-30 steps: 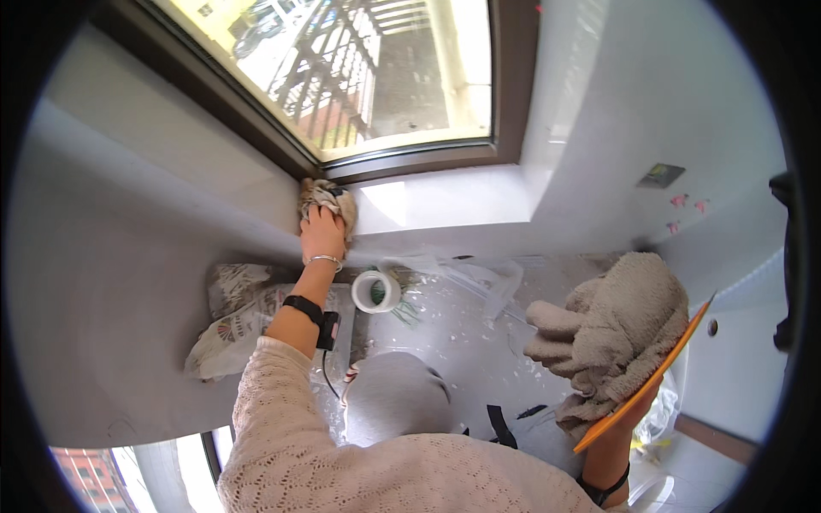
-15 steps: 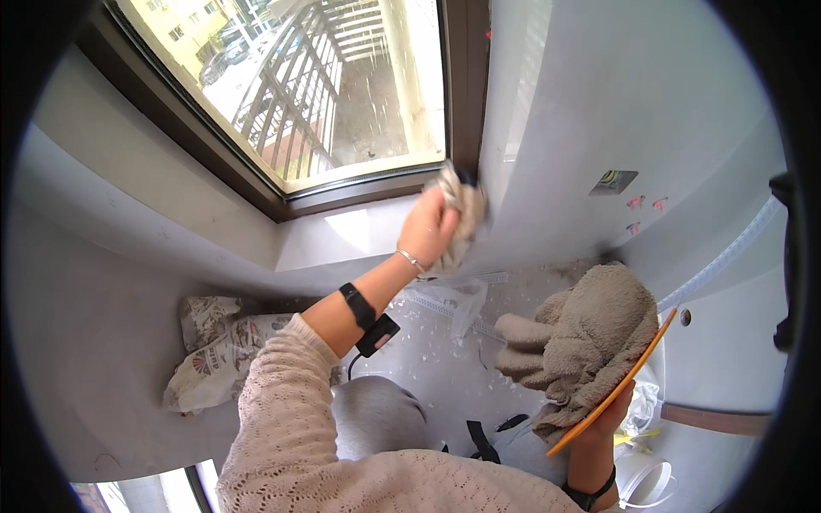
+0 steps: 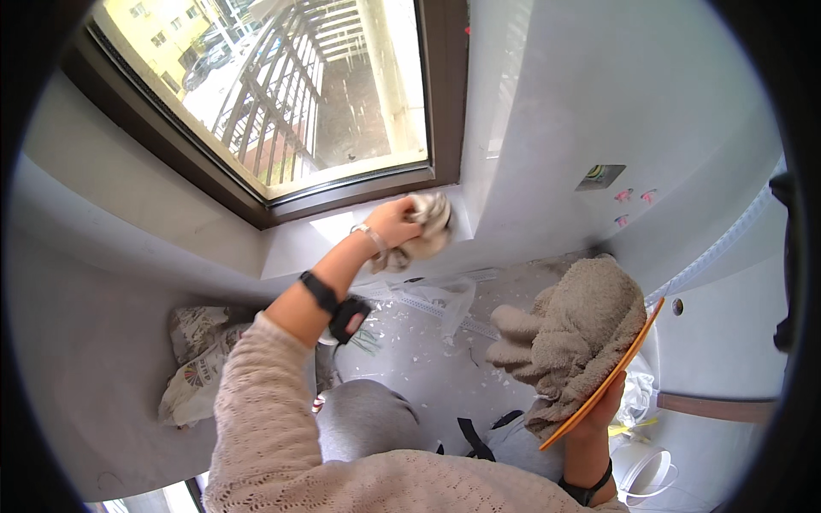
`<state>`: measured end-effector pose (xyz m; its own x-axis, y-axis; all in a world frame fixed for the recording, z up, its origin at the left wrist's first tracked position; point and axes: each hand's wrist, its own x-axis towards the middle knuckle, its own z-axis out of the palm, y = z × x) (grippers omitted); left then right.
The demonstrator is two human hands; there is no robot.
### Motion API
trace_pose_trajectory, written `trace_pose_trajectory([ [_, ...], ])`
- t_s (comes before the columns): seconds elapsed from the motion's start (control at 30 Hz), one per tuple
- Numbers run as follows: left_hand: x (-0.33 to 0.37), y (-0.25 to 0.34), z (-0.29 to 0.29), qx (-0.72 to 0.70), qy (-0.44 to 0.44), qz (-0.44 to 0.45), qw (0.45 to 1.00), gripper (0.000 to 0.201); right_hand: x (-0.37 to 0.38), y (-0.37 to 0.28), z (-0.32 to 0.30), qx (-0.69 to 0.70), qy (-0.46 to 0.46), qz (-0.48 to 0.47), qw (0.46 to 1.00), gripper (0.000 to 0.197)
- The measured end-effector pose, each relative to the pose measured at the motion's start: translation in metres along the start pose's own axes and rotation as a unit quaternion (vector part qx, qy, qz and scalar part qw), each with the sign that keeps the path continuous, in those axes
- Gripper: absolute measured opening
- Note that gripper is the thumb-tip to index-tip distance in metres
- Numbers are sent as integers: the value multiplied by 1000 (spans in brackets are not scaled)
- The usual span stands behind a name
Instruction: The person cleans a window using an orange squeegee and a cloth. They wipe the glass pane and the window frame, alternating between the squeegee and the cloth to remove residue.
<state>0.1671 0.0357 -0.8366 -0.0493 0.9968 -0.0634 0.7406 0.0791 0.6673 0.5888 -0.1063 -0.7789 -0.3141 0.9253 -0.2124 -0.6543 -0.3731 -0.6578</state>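
Observation:
My left hand (image 3: 395, 224) is closed round a crumpled beige cloth (image 3: 430, 224) with darker smudges. The cloth is over the white window sill (image 3: 295, 246), just below the brown window frame (image 3: 368, 200); whether it presses on the sill I cannot tell. My right hand (image 3: 605, 403) grips a thin orange board (image 3: 629, 359) from its outer side, holding it tilted. Against the board's inner face rests a bunched pile of fluffy brown towels (image 3: 590, 312), with rolled ends pointing left.
White paper sacks (image 3: 198, 376) lie by the left wall. Clear plastic sheeting (image 3: 457, 299) and pale debris litter the grey floor (image 3: 428, 368). A white bucket (image 3: 643, 472) stands at lower right. An open wall box (image 3: 600, 177) is set into the right wall.
My left hand has moved the cloth left and slightly down, from the window frame's lower right corner to over the sill. The right hand keeps holding the board and towels. The view has shifted slightly.

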Motion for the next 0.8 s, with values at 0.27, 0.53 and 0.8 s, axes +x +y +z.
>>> trace_pose_trajectory([
  [0.27,27,26,16,195,223,-52,954,33,4,3,0,19,27,8,999,70],
  [0.53,58,47,-2,264,36,-95,959,46,2,3,-3,9,9,2,1000,67],
  [0.8,32,26,10,307,136,-4,942,30,1,1,-5,4,-5,-25,1000,71],
])
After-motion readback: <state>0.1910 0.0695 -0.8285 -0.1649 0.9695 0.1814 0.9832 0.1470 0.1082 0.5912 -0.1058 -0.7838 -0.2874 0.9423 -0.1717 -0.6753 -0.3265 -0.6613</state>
